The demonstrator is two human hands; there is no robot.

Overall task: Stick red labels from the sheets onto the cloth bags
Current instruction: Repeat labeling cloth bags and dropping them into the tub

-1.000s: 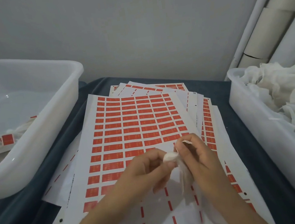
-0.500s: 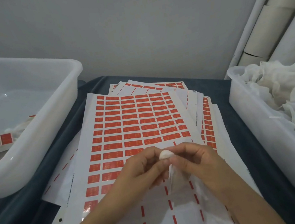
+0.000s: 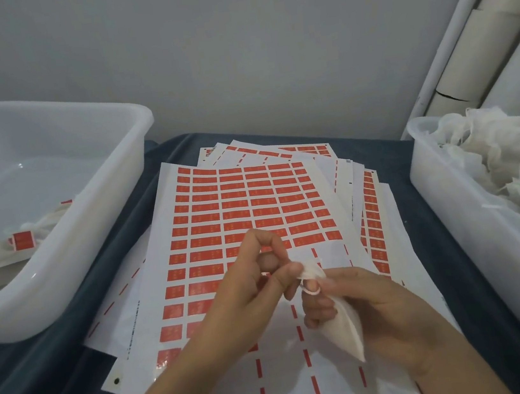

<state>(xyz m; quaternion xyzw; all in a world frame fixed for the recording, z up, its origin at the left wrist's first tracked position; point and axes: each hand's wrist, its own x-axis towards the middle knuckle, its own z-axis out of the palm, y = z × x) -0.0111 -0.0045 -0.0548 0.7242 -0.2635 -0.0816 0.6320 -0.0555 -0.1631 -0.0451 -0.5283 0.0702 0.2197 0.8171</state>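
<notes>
One small cloth bag (image 3: 343, 325), soft & light by the look, sits lower centre, right hand (image 3: 379, 317) gripping its body, left hand (image 3: 254, 284) pinching the gathered neck, the likely best hold, over label sheets (image 3: 246, 205) w/ red stickers.

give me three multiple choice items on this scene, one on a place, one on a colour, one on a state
1. Where is the bin piled with unlabelled cloth bags?
A. on the person's right
B. on the person's left
C. under the label sheets

2. What colour are the labels on the top sheet?
A. blue
B. red
C. green

3. What is the right hand doing?
A. lying flat on the sheets
B. reaching into the left bin
C. holding a cloth bag

Answers:
1 A: the right bin is heaped with white bags.
2 B: the top sheet carries rows of red labels.
3 C: the right hand grips the cloth bag, and the left hand pinches its top.
</notes>
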